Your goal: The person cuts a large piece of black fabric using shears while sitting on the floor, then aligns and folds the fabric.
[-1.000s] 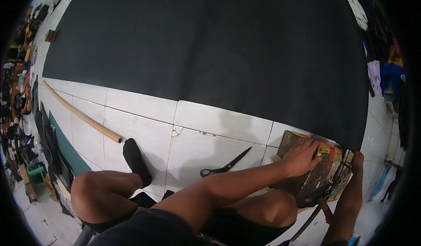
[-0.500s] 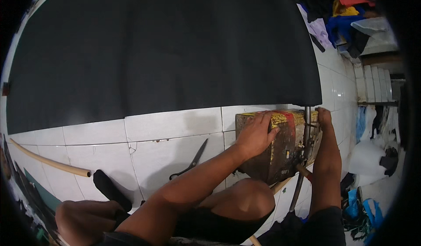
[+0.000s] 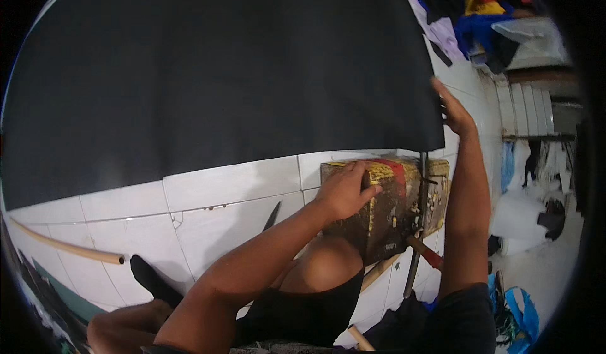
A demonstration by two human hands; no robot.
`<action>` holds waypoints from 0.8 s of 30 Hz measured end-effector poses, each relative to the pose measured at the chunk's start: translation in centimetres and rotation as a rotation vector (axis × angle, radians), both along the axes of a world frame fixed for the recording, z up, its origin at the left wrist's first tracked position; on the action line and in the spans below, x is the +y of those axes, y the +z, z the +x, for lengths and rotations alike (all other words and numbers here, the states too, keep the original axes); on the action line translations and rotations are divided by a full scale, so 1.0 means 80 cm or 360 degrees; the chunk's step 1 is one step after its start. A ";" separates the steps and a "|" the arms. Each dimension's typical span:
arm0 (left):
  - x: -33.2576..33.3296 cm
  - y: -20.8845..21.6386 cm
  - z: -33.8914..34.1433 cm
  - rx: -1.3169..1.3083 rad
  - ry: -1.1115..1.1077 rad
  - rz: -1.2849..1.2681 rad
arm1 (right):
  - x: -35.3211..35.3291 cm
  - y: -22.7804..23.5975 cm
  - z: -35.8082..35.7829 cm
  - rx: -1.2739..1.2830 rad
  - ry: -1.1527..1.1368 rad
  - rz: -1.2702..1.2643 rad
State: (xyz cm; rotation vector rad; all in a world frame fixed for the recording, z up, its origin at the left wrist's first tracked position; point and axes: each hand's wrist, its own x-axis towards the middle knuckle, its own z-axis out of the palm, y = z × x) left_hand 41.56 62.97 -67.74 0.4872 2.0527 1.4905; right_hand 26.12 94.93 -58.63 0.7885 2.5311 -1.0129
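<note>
My left hand (image 3: 344, 193) lies on the near-left top edge of a worn brown box-shaped block (image 3: 385, 218) with yellow and red patches, its fingers stretched out and thumb apart. Up along the right edge of a wide black sheet (image 3: 221, 76), my right hand (image 3: 456, 109) has its fingers extended against that edge, partly hidden by it. A metal rod (image 3: 421, 193) comes out from the sheet's near-right corner and runs across the block toward me. Beside the block's near end is a wooden stick with a red band (image 3: 429, 256).
Scissors (image 3: 273, 216) lie on the white tiled floor (image 3: 240, 177), partly behind my left forearm. A curved tan tube (image 3: 76, 243) lies at the left. Heaped cloths (image 3: 486, 29) fill the far right, with a white bundle (image 3: 521, 221) nearer.
My right hand has left the block's right end and moved away from me, up along the black sheet's right edge. My left hand stays on the block. The whole view has shifted slightly.
</note>
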 end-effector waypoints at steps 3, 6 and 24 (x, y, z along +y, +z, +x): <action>0.014 -0.005 0.009 0.0115 0.0077 0.0150 | -0.018 0.009 0.006 0.0069 0.0137 0.0171; 0.022 -0.003 0.010 0.0061 0.0057 0.0239 | -0.035 0.015 0.021 0.0188 0.0115 0.0085; -0.643 -0.006 -0.023 0.0411 -0.0236 -0.1679 | -0.052 -0.004 0.026 0.0543 0.0348 0.0857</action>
